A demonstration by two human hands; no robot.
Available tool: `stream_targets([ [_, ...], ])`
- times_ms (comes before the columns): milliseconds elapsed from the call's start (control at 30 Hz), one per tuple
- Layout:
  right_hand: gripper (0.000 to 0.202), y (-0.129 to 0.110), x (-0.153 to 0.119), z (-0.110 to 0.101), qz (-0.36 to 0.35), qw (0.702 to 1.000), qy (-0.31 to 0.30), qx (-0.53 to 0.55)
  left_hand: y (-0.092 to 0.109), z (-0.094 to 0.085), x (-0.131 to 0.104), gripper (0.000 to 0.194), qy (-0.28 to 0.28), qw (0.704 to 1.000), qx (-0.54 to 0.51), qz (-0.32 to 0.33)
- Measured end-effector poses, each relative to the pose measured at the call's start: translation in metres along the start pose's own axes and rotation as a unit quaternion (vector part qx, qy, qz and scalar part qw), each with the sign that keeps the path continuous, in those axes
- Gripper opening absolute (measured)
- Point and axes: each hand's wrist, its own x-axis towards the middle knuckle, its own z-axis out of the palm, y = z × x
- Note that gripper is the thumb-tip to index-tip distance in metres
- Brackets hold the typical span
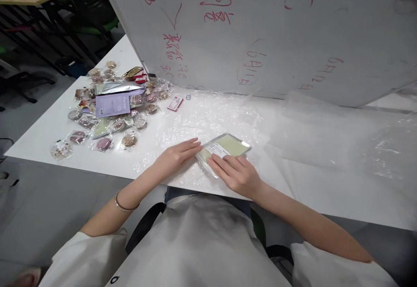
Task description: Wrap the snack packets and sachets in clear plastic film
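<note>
A flat green packet (233,144) with a white label lies tilted on clear plastic film on the table. My right hand (239,175) rests over its lower part, fingers spread across the packet and label. Beside its left edge is my left hand (177,156), fingers stretched out and lying flat, the fingertips at the packet's corner. A clear wrapping shows around the packet's lower left edge. Nothing is gripped in my left hand.
Small wrapped rounds (104,143) and a purple pouch (113,105) are piled at the left. A small red-and-white box (175,104) sits behind my hands. Clear plastic film (312,135) spreads to the right. A whiteboard (260,30) stands along the back.
</note>
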Motion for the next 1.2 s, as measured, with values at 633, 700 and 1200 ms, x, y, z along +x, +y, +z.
stream_targets([
  [633, 0.023, 0.012, -0.074, -0.018, -0.008, 0.989, -0.042, 0.139, 0.042, -0.002, -0.04, 0.044, -0.16, 0.986, 0.035, 0.017],
  [700, 0.018, 0.014, -0.07, -0.016, 0.023, 0.987, -0.02, 0.155, 0.044, -0.012, -0.044, 0.035, -0.161, 0.986, 0.033, 0.004],
  [1200, 0.03, 0.08, -0.03, 0.007, 0.482, 0.796, -0.321, 0.178, -0.033, -0.04, 0.003, 0.041, -0.173, 0.917, 0.015, -0.36],
])
